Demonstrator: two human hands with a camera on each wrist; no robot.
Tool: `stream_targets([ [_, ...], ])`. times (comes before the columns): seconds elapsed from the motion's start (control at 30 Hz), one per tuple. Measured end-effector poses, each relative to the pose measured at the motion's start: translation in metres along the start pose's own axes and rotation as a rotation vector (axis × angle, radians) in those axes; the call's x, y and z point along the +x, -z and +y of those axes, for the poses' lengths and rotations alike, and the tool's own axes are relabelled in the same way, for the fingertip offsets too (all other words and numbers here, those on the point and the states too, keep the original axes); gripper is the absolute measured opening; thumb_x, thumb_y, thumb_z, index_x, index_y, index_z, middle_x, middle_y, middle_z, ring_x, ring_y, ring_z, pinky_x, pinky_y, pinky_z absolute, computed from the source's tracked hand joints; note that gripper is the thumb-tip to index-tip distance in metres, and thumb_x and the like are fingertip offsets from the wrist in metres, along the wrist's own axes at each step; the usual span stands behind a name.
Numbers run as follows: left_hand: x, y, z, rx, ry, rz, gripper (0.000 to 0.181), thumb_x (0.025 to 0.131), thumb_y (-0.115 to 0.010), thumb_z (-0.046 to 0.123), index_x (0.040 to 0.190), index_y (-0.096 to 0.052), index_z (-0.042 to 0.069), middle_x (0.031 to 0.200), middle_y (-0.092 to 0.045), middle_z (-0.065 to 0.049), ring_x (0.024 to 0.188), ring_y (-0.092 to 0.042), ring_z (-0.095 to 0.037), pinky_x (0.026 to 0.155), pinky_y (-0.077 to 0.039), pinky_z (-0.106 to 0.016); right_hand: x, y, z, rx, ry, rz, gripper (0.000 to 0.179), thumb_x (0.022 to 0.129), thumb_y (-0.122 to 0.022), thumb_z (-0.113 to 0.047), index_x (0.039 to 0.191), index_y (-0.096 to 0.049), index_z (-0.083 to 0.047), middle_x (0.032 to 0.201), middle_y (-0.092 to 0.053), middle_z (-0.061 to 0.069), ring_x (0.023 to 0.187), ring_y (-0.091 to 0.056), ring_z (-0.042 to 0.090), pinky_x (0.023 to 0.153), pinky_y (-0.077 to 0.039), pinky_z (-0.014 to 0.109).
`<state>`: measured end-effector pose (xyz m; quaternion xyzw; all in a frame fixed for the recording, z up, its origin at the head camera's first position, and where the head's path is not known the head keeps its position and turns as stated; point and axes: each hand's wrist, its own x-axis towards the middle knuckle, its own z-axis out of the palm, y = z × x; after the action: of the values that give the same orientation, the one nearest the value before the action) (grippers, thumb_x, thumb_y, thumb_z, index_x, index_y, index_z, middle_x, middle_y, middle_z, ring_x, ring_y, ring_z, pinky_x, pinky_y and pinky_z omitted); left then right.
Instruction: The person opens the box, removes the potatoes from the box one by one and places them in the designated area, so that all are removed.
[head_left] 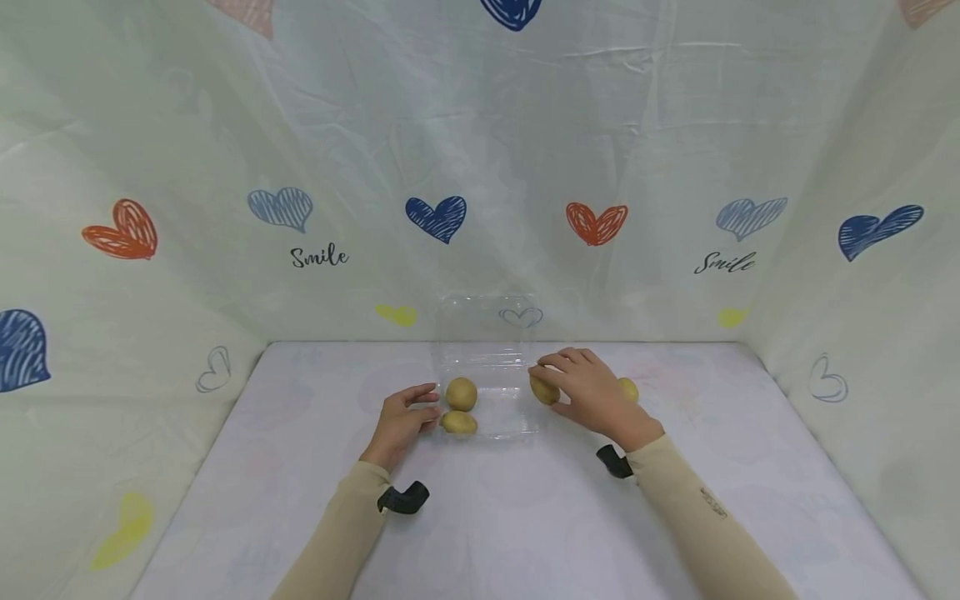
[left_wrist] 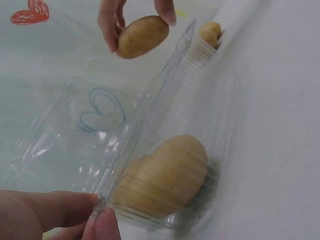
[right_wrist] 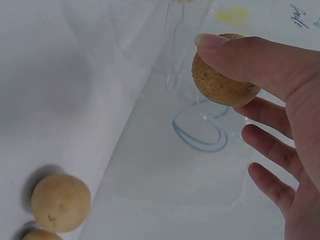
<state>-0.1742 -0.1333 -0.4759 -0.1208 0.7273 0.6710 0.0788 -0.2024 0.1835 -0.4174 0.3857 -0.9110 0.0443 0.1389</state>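
My right hand point(head_left: 591, 392) pinches a potato point(head_left: 545, 389) between thumb and fingers. It holds the potato raised at the right side of a clear plastic clamshell box point(head_left: 508, 408); in the right wrist view the thumb lies across that potato point(right_wrist: 220, 82). Two potatoes lie in the left part of the box, a rounder one point(head_left: 461, 394) behind and a longer one point(head_left: 459, 422) in front. On the box's left side, my left hand point(head_left: 401, 425) grips the rim between thumb and fingers, which shows closely in the left wrist view.
The clear lid point(head_left: 487, 325) stands raised at the back of the box. To the right of it, another potato point(head_left: 628, 389) lies on the white table point(head_left: 480, 517), partly behind my right hand; the right wrist view shows two potatoes point(right_wrist: 61, 203) there. A heart-printed sheet point(head_left: 525, 150) hangs behind.
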Motion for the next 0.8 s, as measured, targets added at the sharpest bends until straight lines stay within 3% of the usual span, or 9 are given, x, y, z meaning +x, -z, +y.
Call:
stream_targets([
  [0.47,0.001,0.001,-0.003,0.001,0.005,0.008,0.048,0.094,-0.066,-0.011,0.142,-0.061,-0.006,0.128,-0.065,-0.024,0.085,-0.064,-0.012,0.073,-0.057,-0.021,-0.031,-0.002,0.025,-0.053,-0.098,0.002,0.065,0.071,-0.1,-0.017,0.129,-0.073,-0.012,0.126,-0.072,0.008,0.119,-0.064,0.033,0.102,-0.053,0.053],
  [0.8,0.003,0.0,-0.002,-0.005,0.0,0.007,0.048,0.095,-0.066,-0.011,0.142,-0.061,-0.006,0.129,-0.065,-0.023,0.084,-0.064,-0.011,0.073,-0.056,-0.02,-0.06,-0.002,0.046,-0.013,-0.186,0.026,0.066,0.07,-0.1,-0.013,0.13,-0.073,-0.01,0.128,-0.071,0.01,0.119,-0.062,0.035,0.099,-0.052,0.057],
])
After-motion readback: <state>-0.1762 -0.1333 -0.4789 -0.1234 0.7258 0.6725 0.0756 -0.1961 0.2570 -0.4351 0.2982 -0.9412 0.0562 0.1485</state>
